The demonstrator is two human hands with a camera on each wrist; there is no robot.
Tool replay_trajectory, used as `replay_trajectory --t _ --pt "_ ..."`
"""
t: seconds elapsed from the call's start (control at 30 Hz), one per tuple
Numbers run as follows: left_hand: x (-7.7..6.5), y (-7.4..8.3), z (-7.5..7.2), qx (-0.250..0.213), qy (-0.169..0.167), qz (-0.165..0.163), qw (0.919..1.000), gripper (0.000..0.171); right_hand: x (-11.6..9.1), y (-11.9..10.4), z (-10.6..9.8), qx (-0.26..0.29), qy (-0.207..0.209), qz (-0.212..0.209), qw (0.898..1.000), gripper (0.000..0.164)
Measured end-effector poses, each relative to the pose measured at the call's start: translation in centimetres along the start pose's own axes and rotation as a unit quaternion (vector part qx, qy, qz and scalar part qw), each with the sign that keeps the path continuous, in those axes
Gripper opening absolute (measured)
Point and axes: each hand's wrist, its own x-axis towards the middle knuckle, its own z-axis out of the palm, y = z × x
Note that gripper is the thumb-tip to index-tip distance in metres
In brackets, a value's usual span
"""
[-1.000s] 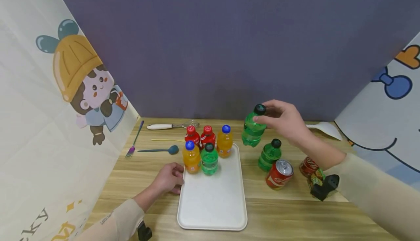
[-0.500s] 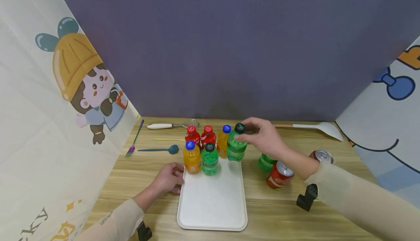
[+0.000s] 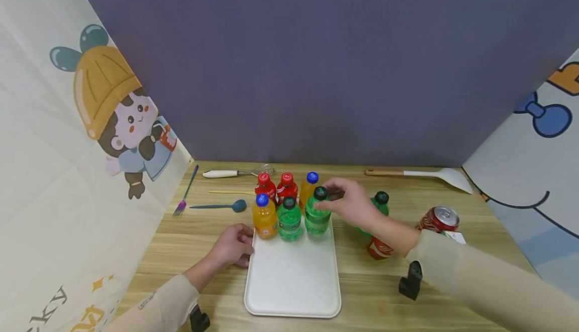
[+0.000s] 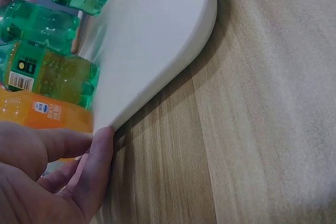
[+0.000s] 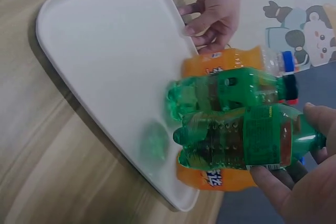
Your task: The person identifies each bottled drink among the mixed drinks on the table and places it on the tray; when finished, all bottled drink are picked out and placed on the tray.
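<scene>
My right hand [image 3: 355, 204] grips a green soda bottle [image 3: 317, 217] with a black cap near its top. In the right wrist view this bottle [image 5: 236, 137] hangs upright just above the white tray [image 3: 294, 287], a green reflection beneath it. On the tray's far half stand another green bottle [image 3: 289, 221], an orange soda bottle [image 3: 265, 219] with a blue cap, a second orange bottle [image 3: 309, 189] partly hidden, and two red-capped bottles [image 3: 287, 187]. My left hand [image 3: 235, 245] holds the tray's left edge, fingertips and thumb at the rim [image 4: 137, 100].
Right of the tray, a green bottle [image 3: 381, 202] and a red can [image 3: 379, 249] are partly behind my right arm. Another can [image 3: 441, 218] stands farther right. A white spatula [image 3: 445, 176] lies at the back; a whisk [image 3: 235, 174], blue spoon [image 3: 226, 206] and fork [image 3: 184, 194] lie left.
My right hand has carried the green bottle leftward and down, from beyond the tray's right side to over the tray beside the other green bottle. The left hand has stayed at the tray's edge.
</scene>
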Motion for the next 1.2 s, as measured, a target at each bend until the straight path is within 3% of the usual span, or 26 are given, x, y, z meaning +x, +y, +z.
replay_trajectory --t 0.4,1.2 --pt "0.2 -0.2 0.0 -0.002 -0.003 -0.003 1.0 0.046 0.0 1.2 1.4 -0.007 -0.003 0.01 1.0 0.039" --pt "0.3 0.0 0.0 -0.005 -0.005 -0.006 1.0 0.045 -0.1 2.0 2.1 -0.031 -0.001 0.02 0.999 0.039"
